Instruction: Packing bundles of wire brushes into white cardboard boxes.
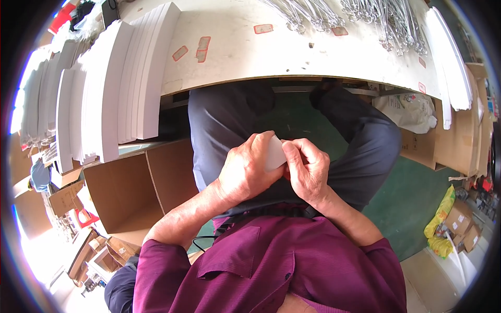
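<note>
My left hand (245,169) and my right hand (309,169) meet over my lap, both closed on a small white flat piece (274,154) held between them. The fingers of both hands wrap its edges, so most of it is hidden. A bit of red shows under my right thumb; I cannot tell what it is. I sit with grey trousers (219,125) under a white worktable (271,57).
Stacks of white flat sheets (130,78) lie along the table's left edge, and several metal wire hooks (360,13) lie at its far side. A brown cardboard box (130,188) stands at my left. More cartons (459,141) and a yellow bag (441,219) are at right.
</note>
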Demonstrator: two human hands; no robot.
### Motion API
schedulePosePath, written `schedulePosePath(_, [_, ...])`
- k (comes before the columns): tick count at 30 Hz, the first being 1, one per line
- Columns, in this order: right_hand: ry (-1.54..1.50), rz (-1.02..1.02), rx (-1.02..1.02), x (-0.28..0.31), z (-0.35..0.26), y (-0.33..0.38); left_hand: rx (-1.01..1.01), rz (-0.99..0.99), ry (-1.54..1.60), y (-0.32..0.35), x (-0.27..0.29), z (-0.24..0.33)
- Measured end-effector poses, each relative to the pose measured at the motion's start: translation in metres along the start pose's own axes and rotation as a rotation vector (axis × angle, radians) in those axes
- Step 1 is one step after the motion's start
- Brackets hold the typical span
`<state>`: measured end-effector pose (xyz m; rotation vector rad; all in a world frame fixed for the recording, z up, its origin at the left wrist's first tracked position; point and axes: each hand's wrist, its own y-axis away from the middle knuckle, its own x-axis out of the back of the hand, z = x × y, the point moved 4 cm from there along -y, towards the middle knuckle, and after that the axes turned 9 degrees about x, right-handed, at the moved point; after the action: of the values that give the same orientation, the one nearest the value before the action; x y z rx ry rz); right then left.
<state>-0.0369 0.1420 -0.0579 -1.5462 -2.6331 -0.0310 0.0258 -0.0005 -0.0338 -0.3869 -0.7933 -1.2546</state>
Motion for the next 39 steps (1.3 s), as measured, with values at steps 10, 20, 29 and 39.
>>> schedulePosePath(10, [0.100,-0.182,0.248,-0.009,-0.009,0.003,-0.009,0.000,0.047,-0.003,0.003,-0.008])
schedulePosePath(20, [0.070,-0.149,0.126,-0.017,-0.006,-0.005,-0.037,0.109,0.055,-0.001,0.006,-0.013])
schedulePosePath(29, [-0.248,-0.084,-0.079,-0.001,-0.007,-0.033,0.272,-0.356,0.308,0.025,0.062,-0.036])
schedulePosePath(39, [0.310,-0.105,0.570,-0.002,-0.042,-0.095,0.229,0.412,-0.315,0.041,0.228,-0.036])
